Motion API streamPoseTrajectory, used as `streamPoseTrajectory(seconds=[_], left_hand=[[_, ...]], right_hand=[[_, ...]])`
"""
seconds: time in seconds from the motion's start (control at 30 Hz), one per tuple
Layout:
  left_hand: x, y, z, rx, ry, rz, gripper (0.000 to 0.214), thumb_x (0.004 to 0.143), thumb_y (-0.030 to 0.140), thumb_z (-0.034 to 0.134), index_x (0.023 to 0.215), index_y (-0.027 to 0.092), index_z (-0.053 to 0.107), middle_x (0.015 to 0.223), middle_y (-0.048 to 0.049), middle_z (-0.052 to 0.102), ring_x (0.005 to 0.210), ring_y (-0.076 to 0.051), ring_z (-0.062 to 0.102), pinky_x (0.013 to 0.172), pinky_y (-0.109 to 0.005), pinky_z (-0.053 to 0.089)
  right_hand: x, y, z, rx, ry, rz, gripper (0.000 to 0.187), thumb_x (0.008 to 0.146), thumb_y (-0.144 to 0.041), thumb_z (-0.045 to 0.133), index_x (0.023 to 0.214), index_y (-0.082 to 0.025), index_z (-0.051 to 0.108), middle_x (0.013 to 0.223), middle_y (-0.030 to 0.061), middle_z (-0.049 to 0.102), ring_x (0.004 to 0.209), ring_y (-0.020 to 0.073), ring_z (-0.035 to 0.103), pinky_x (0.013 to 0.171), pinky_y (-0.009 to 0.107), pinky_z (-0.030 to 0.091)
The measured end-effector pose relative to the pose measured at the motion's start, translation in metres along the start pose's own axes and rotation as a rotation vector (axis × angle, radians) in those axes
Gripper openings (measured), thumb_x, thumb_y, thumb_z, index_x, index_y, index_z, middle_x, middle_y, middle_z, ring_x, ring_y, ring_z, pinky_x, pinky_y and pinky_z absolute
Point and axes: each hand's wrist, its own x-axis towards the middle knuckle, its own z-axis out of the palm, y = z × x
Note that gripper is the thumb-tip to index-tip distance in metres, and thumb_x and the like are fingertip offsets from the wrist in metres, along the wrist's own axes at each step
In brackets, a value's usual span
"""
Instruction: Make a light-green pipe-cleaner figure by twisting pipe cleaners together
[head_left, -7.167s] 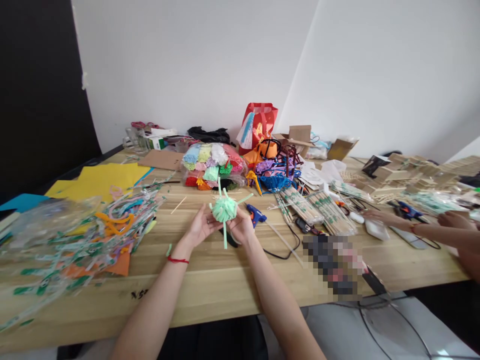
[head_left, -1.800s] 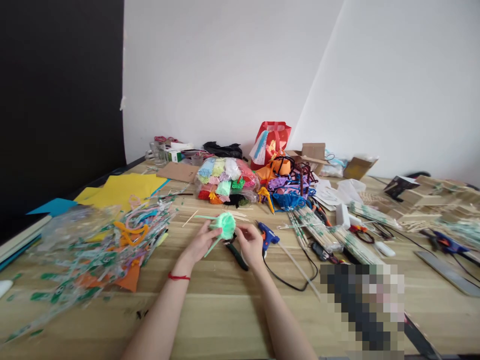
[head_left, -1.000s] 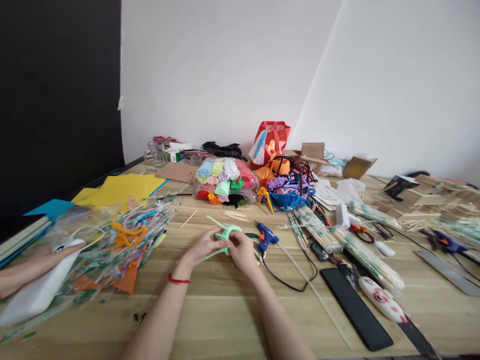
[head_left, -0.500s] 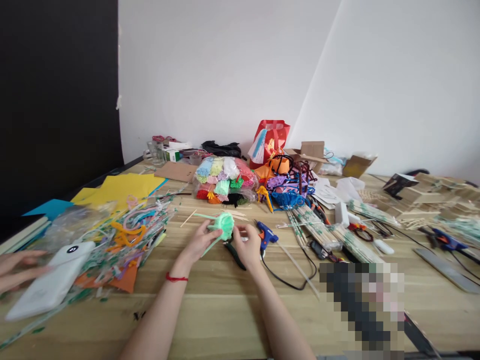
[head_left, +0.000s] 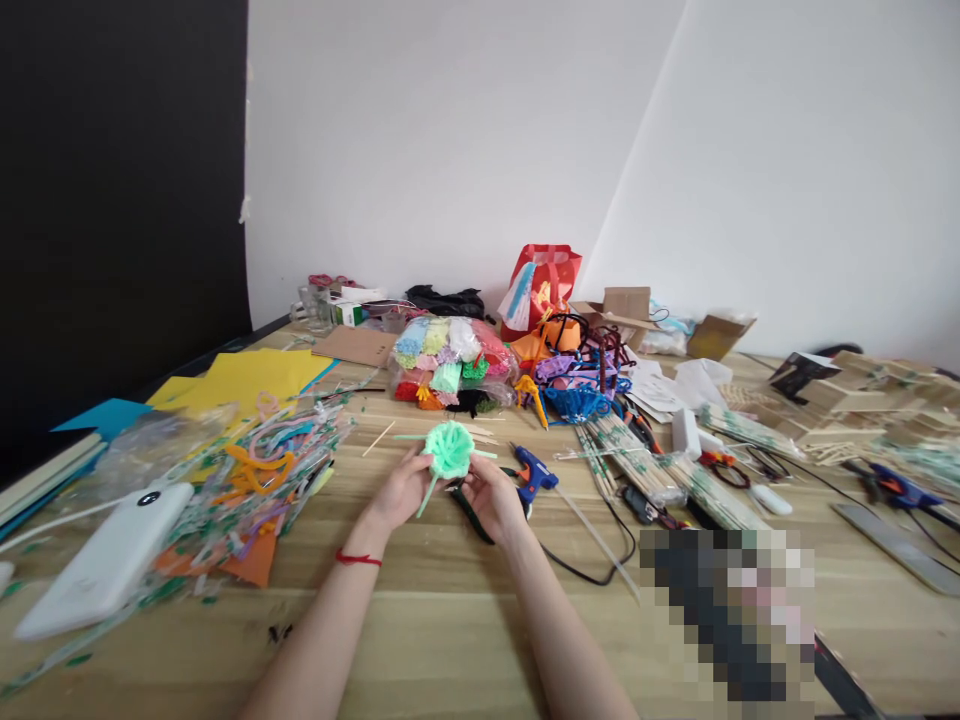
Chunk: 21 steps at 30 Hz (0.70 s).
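Between my hands is a mint-green fuzzy pipe-cleaner cup (head_left: 448, 450), its hollow facing up toward me, with several stems sticking out from its sides. My left hand (head_left: 403, 487) grips its left edge, thumb against the rim; a red cord circles that wrist. My right hand (head_left: 491, 500) pinches the lower right side, near one of the stems. Black-handled pliers (head_left: 474, 515) lie on the table, partly hidden behind my right hand. Just right of that hand rests a blue hot glue gun (head_left: 535, 472) with a black cord.
A clear bag of coloured pipe-cleaner bundles (head_left: 450, 362) sits behind my hands. At left are a white phone-like device (head_left: 109, 560) and a heap of scraps (head_left: 274, 470). Wrapped sticks (head_left: 637, 455) lie at right, with wooden pieces (head_left: 862, 400) beyond. A red bag (head_left: 544, 285) stands at the back.
The green cup has turned so its hollow faces me. My right hand has moved in to its lower right side. Another person's hand at far left has gone from view.
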Motion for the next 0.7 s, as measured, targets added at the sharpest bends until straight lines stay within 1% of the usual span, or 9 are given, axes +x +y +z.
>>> streamPoseTrajectory(seconds=[0.13, 0.2, 0.4, 0.57, 0.7], left_hand=[[-0.001, -0.001, -0.001, 0.002, 0.005, -0.016, 0.047, 0.073, 0.017, 0.058, 0.12, 0.021, 0.05, 0.11, -0.0064, 0.065, 0.097, -0.022, 0.061, 0.087, -0.037, 0.044], [-0.001, 0.0, 0.0, 0.013, 0.003, -0.025, 0.048, 0.073, 0.017, 0.059, 0.12, 0.021, 0.05, 0.11, -0.0065, 0.065, 0.096, -0.022, 0.061, 0.086, -0.037, 0.045], [-0.002, 0.001, 0.002, 0.029, 0.021, -0.022, 0.051, 0.071, 0.017, 0.061, 0.12, 0.022, 0.05, 0.108, -0.0058, 0.066, 0.094, -0.022, 0.062, 0.083, -0.035, 0.046], [-0.001, 0.003, 0.0, 0.048, 0.06, -0.008, 0.049, 0.07, 0.017, 0.061, 0.118, 0.021, 0.052, 0.106, -0.0051, 0.067, 0.092, -0.022, 0.062, 0.082, -0.034, 0.047], [-0.001, 0.004, -0.001, 0.064, 0.058, -0.01, 0.05, 0.07, 0.018, 0.061, 0.119, 0.022, 0.052, 0.105, -0.0045, 0.067, 0.091, -0.021, 0.063, 0.081, -0.034, 0.047]], right_hand=[[0.001, 0.001, 0.001, 0.107, -0.005, 0.063, 0.009, 0.066, -0.022, 0.071, 0.071, -0.018, 0.064, 0.062, -0.0034, 0.063, 0.051, 0.0062, 0.055, 0.051, 0.015, 0.047], [0.002, 0.002, 0.001, 0.124, -0.001, 0.056, 0.007, 0.068, -0.022, 0.069, 0.07, -0.017, 0.064, 0.062, -0.0032, 0.063, 0.051, 0.0065, 0.055, 0.05, 0.015, 0.047], [0.004, 0.002, -0.002, -0.045, 0.018, -0.064, 0.01, 0.067, -0.026, 0.069, 0.072, -0.019, 0.063, 0.072, -0.001, 0.067, 0.061, 0.0109, 0.061, 0.058, 0.021, 0.051], [0.007, 0.002, -0.008, -0.103, 0.018, -0.07, 0.013, 0.063, -0.026, 0.073, 0.072, -0.019, 0.066, 0.077, 0.0022, 0.069, 0.071, 0.0156, 0.064, 0.067, 0.027, 0.054], [0.01, 0.002, -0.011, -0.194, -0.026, -0.078, 0.014, 0.063, -0.029, 0.073, 0.068, -0.018, 0.066, 0.079, 0.0041, 0.07, 0.078, 0.0187, 0.065, 0.073, 0.03, 0.054]])
